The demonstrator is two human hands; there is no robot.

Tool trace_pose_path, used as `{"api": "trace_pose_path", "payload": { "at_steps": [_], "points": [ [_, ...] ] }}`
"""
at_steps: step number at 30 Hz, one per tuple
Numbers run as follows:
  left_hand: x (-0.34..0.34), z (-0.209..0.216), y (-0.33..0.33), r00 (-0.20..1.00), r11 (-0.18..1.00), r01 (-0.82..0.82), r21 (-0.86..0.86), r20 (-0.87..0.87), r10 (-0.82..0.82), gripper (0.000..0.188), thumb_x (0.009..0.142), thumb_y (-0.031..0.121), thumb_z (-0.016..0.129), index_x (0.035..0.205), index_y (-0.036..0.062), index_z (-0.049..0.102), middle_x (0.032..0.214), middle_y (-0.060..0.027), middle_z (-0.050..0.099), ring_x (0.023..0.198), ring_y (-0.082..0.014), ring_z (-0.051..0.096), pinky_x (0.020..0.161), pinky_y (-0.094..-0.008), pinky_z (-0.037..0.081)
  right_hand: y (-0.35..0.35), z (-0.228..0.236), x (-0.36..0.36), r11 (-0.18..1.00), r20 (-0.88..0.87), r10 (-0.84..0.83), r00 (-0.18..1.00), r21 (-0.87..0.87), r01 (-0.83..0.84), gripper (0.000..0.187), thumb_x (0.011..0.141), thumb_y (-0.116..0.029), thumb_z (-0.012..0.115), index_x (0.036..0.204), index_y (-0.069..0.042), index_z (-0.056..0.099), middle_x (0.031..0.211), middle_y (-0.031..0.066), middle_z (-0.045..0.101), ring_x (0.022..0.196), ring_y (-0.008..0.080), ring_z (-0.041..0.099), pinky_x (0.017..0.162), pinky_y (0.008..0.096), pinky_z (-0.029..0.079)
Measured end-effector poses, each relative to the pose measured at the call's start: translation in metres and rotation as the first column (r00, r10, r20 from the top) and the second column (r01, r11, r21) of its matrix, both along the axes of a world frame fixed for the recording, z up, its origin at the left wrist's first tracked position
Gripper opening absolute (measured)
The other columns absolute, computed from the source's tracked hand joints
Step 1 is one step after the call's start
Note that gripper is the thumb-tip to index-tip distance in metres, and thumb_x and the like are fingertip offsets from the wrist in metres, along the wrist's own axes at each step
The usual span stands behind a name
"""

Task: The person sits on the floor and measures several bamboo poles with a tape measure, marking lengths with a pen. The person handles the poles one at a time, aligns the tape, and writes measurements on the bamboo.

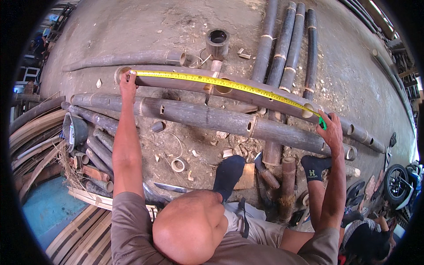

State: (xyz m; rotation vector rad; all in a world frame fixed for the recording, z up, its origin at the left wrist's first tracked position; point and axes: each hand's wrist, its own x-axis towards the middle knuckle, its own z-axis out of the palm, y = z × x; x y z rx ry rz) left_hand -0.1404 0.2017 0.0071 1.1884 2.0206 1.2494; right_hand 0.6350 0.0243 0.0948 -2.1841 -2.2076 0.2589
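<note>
A yellow tape measure (212, 81) is stretched along a dark bamboo pole (176, 83) with openings cut in its wall. My left hand (128, 84) pinches the tape's free end, close to the pole's left end. Over at the right, my right hand (332, 130) is closed round the tape's green case (323, 123), beside one of the openings. Nearer to me lies a second bamboo pole (203, 120) with small slots in it, roughly parallel to the first. My socked feet rest on the near side of both poles.
Several dark bamboo poles (285, 48) lie at the far right, and a short hollow bamboo section (217, 44) stands upright. A long blade (171, 187) lies near my left knee. A grey bucket (74, 132) and bamboo offcuts crowd the left. Another person (369, 238) is at lower right, near a motorcycle (397, 185).
</note>
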Motion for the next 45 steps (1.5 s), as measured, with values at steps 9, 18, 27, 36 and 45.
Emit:
{"api": "trace_pose_path", "payload": {
  "at_steps": [9,18,27,36,45],
  "points": [
    [0.003,0.004,-0.001,1.0,0.999,-0.016,-0.03,0.014,0.016,0.048,0.1,0.041,0.071,0.136,0.0104,0.065,0.101,-0.0045,0.061,0.079,-0.0116,0.057,0.066,-0.0302,0.054,-0.003,-0.011,0.005,0.997,-0.034,0.057,0.998,0.045,-0.055,0.067,0.081,-0.019,0.075,0.147,-0.019,0.063,0.123,0.0223,0.059,0.114,0.0415,0.06,0.099,0.0493,0.049],
    [-0.04,-0.02,0.01,1.0,0.999,0.019,-0.034,-0.001,-0.019,0.043,0.102,0.04,0.069,0.133,0.0101,0.065,0.109,-0.0062,0.064,0.088,-0.0146,0.06,0.068,-0.0313,0.056,0.006,0.002,0.009,0.997,0.069,-0.069,0.995,0.037,0.066,0.046,0.085,-0.029,0.066,0.129,-0.021,0.075,0.105,0.018,0.066,0.103,0.0383,0.065,0.091,0.049,0.053],
    [-0.023,-0.024,0.016,0.999,0.998,0.029,-0.049,0.043,-0.026,0.045,0.102,0.039,0.07,0.135,0.0083,0.064,0.094,-0.0019,0.061,0.073,-0.0091,0.053,0.063,-0.0283,0.05,0.01,0.003,0.0,0.94,0.315,-0.321,0.893,-0.012,0.342,0.056,0.089,-0.071,0.066,0.114,-0.023,0.082,0.108,0.0203,0.071,0.106,0.0409,0.069,0.087,0.0517,0.056],
    [-0.05,-0.03,0.022,0.999,0.997,0.015,-0.071,0.039,-0.012,0.049,0.102,0.045,0.069,0.137,0.01,0.063,0.094,0.0008,0.056,0.067,-0.0076,0.046,0.061,-0.0266,0.048,0.031,0.01,-0.019,0.93,0.361,-0.312,0.879,-0.073,0.36,0.082,0.084,-0.084,0.062,0.099,-0.006,0.082,0.097,0.0224,0.075,0.093,0.0387,0.074,0.078,0.0488,0.059],
    [-0.016,-0.008,0.017,0.993,0.965,-0.099,-0.241,0.039,0.111,0.059,0.102,0.049,0.064,0.154,0.0255,0.047,0.105,-0.0034,0.054,0.074,-0.0144,0.047,0.063,-0.0343,0.047,0.047,0.004,-0.005,0.937,0.364,-0.209,0.908,-0.191,0.293,0.082,0.085,-0.085,0.059,0.096,-0.008,0.082,0.089,0.0153,0.079,0.09,0.0314,0.078,0.077,0.0438,0.06]
  ]
}}
